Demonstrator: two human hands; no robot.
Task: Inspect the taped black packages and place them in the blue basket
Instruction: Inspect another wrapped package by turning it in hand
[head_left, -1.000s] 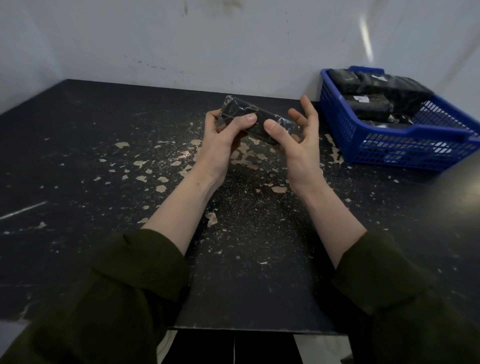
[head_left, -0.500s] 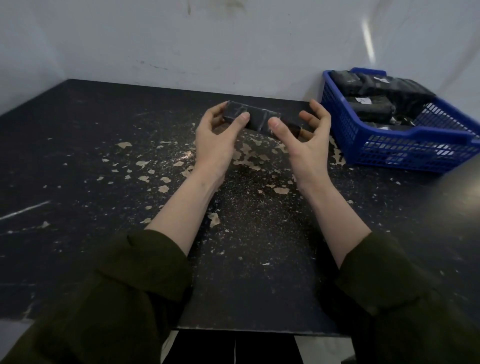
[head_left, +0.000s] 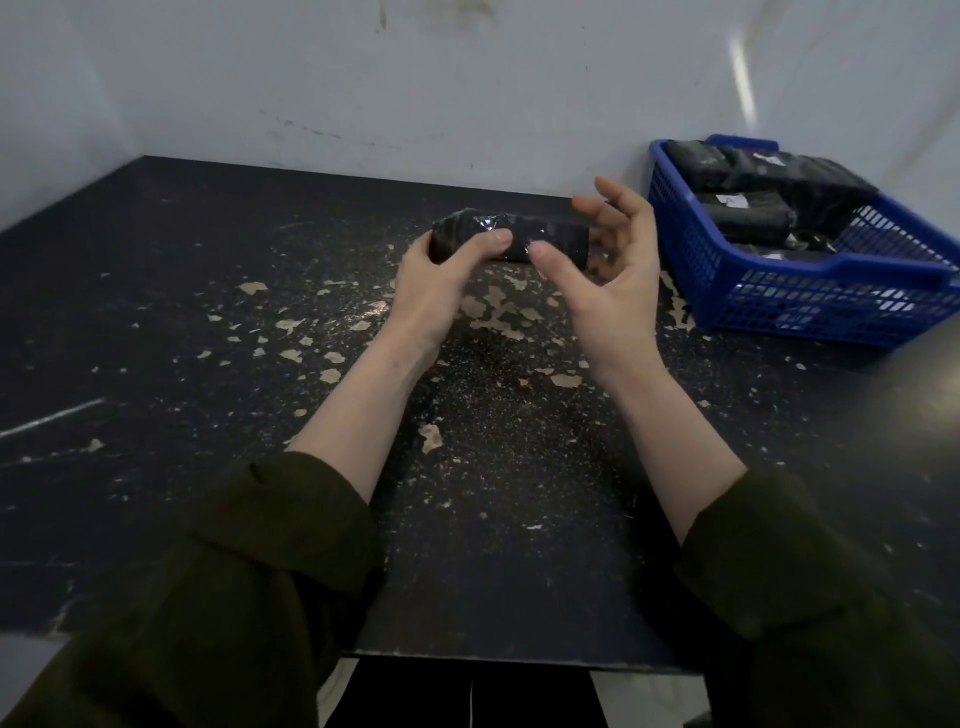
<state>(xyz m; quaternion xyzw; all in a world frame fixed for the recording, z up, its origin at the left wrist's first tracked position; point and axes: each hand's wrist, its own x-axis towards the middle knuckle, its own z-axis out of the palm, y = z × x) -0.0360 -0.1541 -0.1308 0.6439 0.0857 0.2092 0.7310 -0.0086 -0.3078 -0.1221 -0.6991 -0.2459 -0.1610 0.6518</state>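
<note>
A black package (head_left: 545, 240) wrapped in shiny clear tape is held lengthwise above the middle of the table. My left hand (head_left: 431, 291) grips its left end, thumb on the near face. My right hand (head_left: 610, 278) touches the right part with the thumb tip on the near face, while its fingers are spread apart behind the right end. The blue basket (head_left: 810, 296) stands at the right against the wall and holds several black packages (head_left: 748, 221), some with white labels.
The black tabletop (head_left: 182, 312) is worn, with many pale chipped patches around the centre. White walls close off the back and left. The table's front edge (head_left: 519, 660) runs just before my dark green sleeves.
The package has been turned from tilted to level. My right fingers have opened and lifted off its right end. Both hands stayed above the table's middle.
</note>
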